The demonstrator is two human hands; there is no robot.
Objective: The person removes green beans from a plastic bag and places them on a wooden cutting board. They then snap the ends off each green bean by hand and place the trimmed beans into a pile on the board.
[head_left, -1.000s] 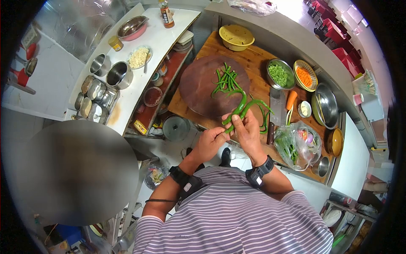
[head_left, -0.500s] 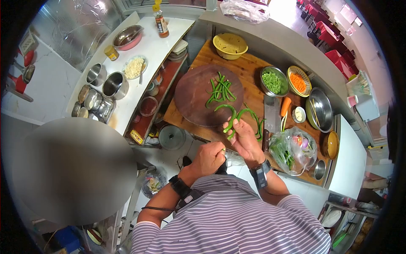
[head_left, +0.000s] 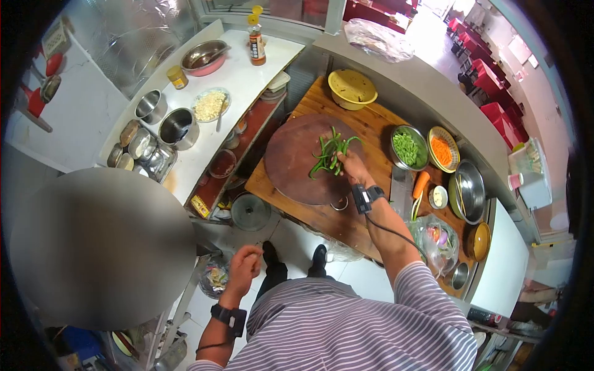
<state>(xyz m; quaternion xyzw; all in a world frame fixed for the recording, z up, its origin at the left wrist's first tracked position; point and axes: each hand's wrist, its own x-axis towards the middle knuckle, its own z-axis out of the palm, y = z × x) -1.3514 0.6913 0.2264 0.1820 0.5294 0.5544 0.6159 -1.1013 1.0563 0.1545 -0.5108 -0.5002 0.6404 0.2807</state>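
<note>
Several green peppers (head_left: 323,162) lie in a bunch on the round brown board (head_left: 291,154). My right hand (head_left: 352,166) is at the right side of the bunch, its fingers closed on green peppers. My left hand (head_left: 246,264) is low and to the left, above the floor near the bag of scraps (head_left: 214,278); its fingers are curled together, and what they hold, if anything, is too small to make out. A cleaver (head_left: 401,190) lies to the right of the board, partly behind my right arm.
On the wooden table (head_left: 309,219) are a yellow basin (head_left: 351,89), a bowl of cut greens (head_left: 408,148), a basket of carrot pieces (head_left: 443,149), a carrot (head_left: 421,184), a steel basin (head_left: 470,191) and a plastic bag (head_left: 433,238). The left counter (head_left: 238,68) holds pots and a bottle.
My right hand has moved up onto the board with green peppers. My left hand has moved down and left, away from it. The camera view has shifted a little.
</note>
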